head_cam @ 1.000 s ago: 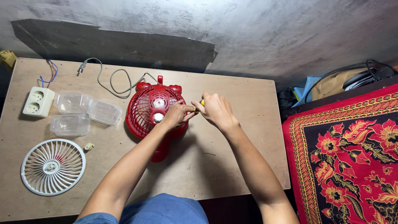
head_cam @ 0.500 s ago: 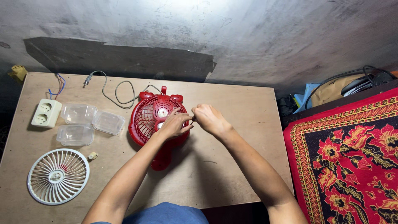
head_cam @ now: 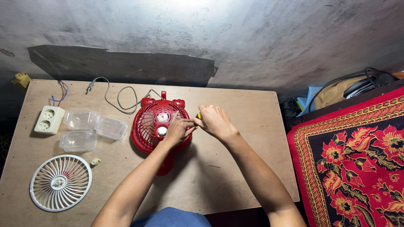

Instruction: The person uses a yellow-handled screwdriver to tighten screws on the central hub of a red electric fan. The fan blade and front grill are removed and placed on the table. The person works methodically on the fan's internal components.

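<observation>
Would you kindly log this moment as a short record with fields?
surface: wooden table
left hand: resting on the red fan, fingertips pinched at its right rim
right hand: closed grip on a yellow-tipped tool, mostly hidden
left of fan: three clear plastic containers, white socket block
front left: white fan grille

We have a single view, from a camera worn on the head, looking steeply down from above the near edge of the counter (head_cam: 235, 168) and facing the grey wall (head_cam: 252, 38) behind it. It sits close enough that both forearms rise from the bottom edge, yet far enough to take in the whole counter top from left to right. On the right the frame reaches a red patterned cloth (head_cam: 357, 168). No second view shares the scene.
</observation>
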